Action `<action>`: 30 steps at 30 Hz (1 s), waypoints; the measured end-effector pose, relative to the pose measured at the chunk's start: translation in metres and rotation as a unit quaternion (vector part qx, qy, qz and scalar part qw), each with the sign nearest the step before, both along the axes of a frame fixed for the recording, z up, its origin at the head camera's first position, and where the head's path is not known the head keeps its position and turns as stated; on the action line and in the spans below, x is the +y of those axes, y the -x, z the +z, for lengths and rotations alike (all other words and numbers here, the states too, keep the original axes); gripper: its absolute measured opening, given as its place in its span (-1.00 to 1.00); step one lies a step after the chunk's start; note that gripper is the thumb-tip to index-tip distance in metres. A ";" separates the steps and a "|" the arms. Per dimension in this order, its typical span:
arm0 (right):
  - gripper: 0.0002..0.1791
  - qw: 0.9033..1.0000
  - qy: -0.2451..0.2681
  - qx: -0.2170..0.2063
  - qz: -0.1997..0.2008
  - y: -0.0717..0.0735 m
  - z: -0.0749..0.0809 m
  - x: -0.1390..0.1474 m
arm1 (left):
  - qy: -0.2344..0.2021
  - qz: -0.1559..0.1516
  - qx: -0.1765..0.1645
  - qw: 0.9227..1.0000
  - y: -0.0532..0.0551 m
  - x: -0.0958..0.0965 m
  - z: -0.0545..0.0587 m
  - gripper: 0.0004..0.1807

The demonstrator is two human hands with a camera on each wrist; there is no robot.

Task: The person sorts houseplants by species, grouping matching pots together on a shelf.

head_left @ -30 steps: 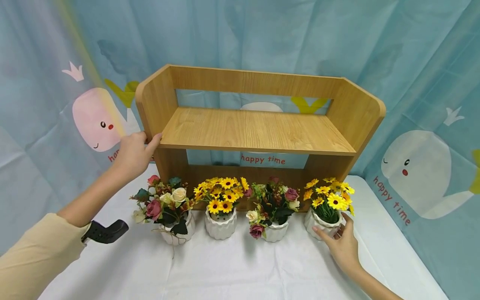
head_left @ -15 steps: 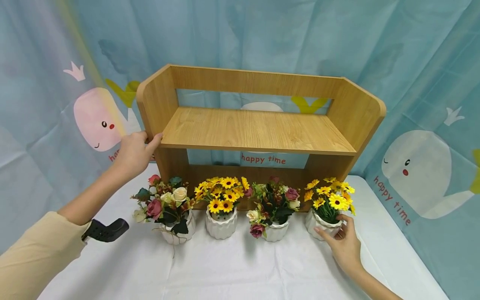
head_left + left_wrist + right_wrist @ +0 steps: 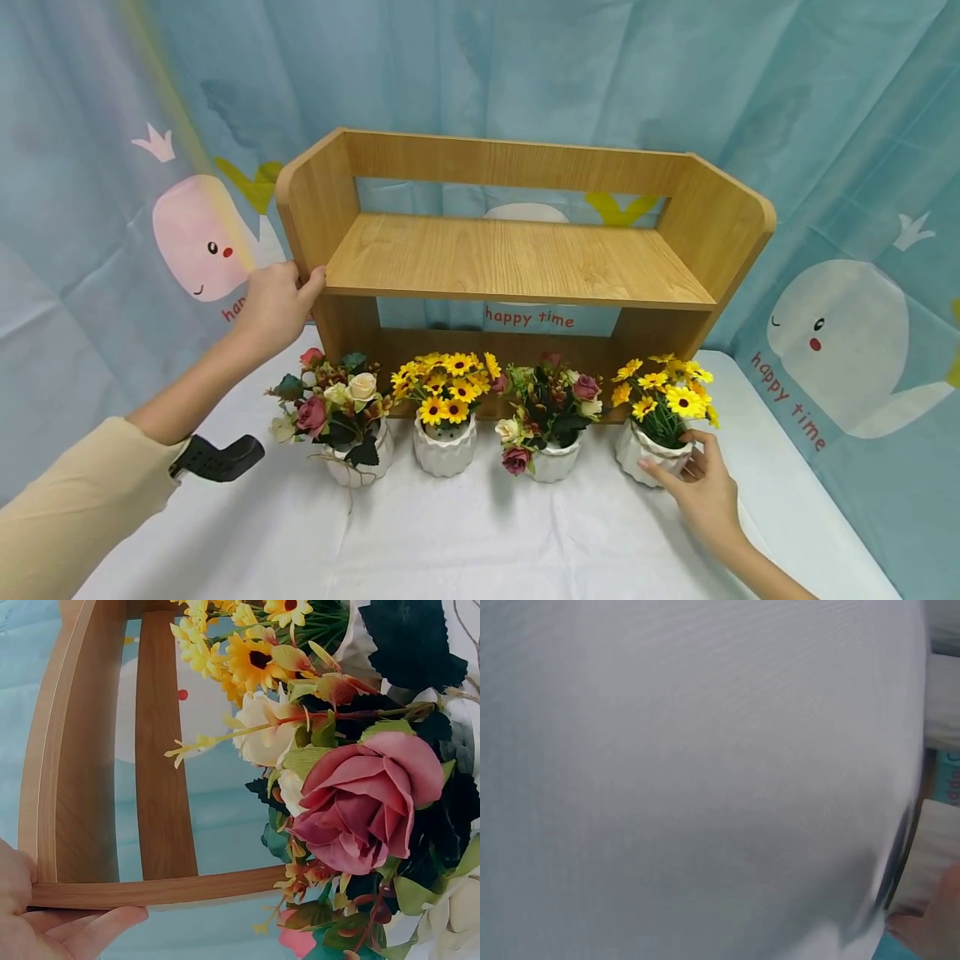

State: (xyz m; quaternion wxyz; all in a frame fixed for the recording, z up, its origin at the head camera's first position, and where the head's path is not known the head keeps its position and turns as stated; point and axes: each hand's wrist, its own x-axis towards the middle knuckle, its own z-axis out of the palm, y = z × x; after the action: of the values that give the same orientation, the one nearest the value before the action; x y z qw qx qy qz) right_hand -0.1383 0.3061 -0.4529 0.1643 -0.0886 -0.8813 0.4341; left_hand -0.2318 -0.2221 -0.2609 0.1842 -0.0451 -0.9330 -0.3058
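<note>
My left hand [image 3: 279, 307] grips the left side panel of a two-tier wooden shelf [image 3: 517, 258], the thumb at the end of the middle board. In the left wrist view its fingers [image 3: 112, 930] lie along the panel's outer side. At the far right of a row of potted artificial flowers, my right hand [image 3: 701, 492] holds a white ribbed pot [image 3: 648, 454] of yellow daisies [image 3: 667, 392], thumb on its front and fingers round its right side. That pot leans slightly. The right wrist view catches only part of the pot [image 3: 930, 855] and thumb, at its right edge.
Three more white pots stand before the shelf: mixed roses [image 3: 330, 404] at left, yellow daisies [image 3: 446, 387] beside them, and dark-leaved roses [image 3: 555, 408]. A white cloth [image 3: 450, 542] covers the table. Behind hangs a blue curtain [image 3: 555, 75] with printed whales.
The head view has shifted slightly. The right hand and its daisy pot have moved a little to the right, the pot now leaning more. The left hand keeps its grip on the shelf.
</note>
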 end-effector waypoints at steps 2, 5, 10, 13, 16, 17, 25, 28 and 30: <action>-0.24 1.000 0.002 -0.001 0.005 -0.002 0.004 0.001 | -0.001 0.000 0.003 1.000 0.000 0.000 0.000 -0.44; -0.23 1.000 0.004 0.004 0.014 -0.004 0.011 0.002 | -0.003 0.000 0.008 1.000 -0.002 0.000 0.000 -0.46; -0.22 1.000 0.001 0.002 0.014 -0.005 0.024 0.004 | 0.002 -0.005 0.019 1.000 -0.003 -0.002 0.001 -0.47; -0.21 1.000 0.002 -0.004 0.010 -0.007 0.032 0.006 | 0.008 -0.013 0.020 1.000 -0.001 -0.004 0.002 -0.46; -0.19 1.000 0.000 -0.005 0.010 -0.008 0.039 0.009 | 0.016 -0.023 0.021 0.999 0.001 -0.007 0.003 -0.47; -0.19 1.000 -0.002 -0.005 0.012 -0.009 0.042 0.010 | 0.018 -0.025 0.024 0.999 0.001 -0.008 0.003 -0.48; -0.18 0.999 -0.012 0.003 0.029 -0.016 0.065 0.014 | -0.007 -0.041 0.032 0.999 -0.009 -0.012 0.006 -0.55; -0.17 0.999 -0.014 0.004 0.036 -0.018 0.074 0.015 | -0.010 -0.049 0.023 0.998 -0.010 -0.013 0.007 -0.54; -0.16 0.999 -0.017 0.003 0.041 -0.020 0.080 0.015 | -0.007 -0.054 0.020 0.998 -0.010 -0.014 0.007 -0.54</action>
State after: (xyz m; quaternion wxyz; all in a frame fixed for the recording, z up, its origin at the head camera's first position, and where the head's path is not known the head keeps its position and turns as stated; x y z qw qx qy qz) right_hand -0.1184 0.3206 -0.3731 0.1503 -0.0486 -0.8909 0.4258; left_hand -0.2214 -0.2364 -0.2535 0.1866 -0.1001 -0.9231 -0.3210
